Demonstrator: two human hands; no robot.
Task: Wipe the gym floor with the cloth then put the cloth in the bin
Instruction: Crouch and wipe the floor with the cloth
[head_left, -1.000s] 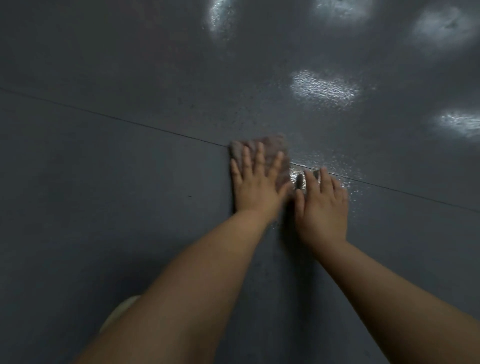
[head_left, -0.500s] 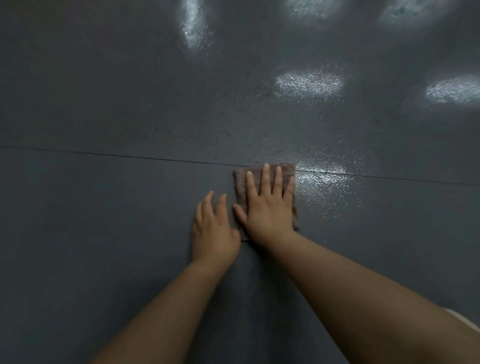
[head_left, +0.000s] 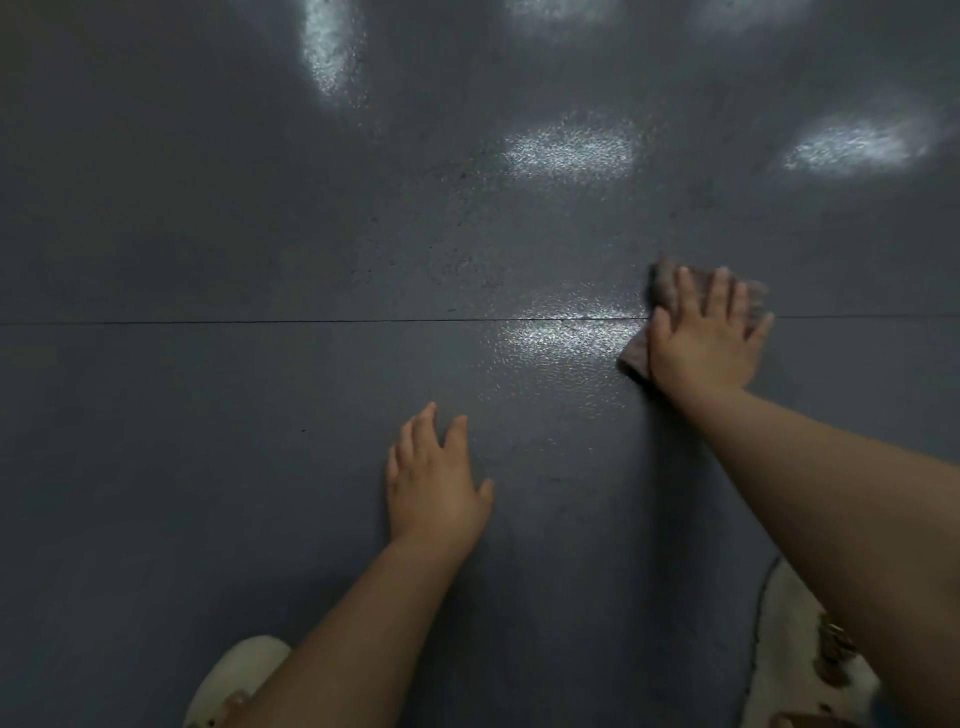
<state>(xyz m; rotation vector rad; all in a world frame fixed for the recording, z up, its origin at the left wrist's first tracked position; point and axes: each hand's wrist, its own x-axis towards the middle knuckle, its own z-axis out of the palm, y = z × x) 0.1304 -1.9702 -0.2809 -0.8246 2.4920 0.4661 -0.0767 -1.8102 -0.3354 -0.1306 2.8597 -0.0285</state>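
Two dark floor panels (head_left: 260, 208) meet at a thin seam (head_left: 260, 322), and the brown cloth (head_left: 636, 358) now lies across it well to the right of where it was half a second ago, leaving a wet sheen (head_left: 550, 338) beside it. The right hand (head_left: 701, 343) presses it flat with straight, spread fingers; the left hand (head_left: 434, 488) rests flat nearer, holding nothing. Wiping looks unfinished; no bin in sight.

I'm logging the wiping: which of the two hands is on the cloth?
The right hand, pressing flat on the brownish cloth across the floor seam. The left hand rests on bare floor.
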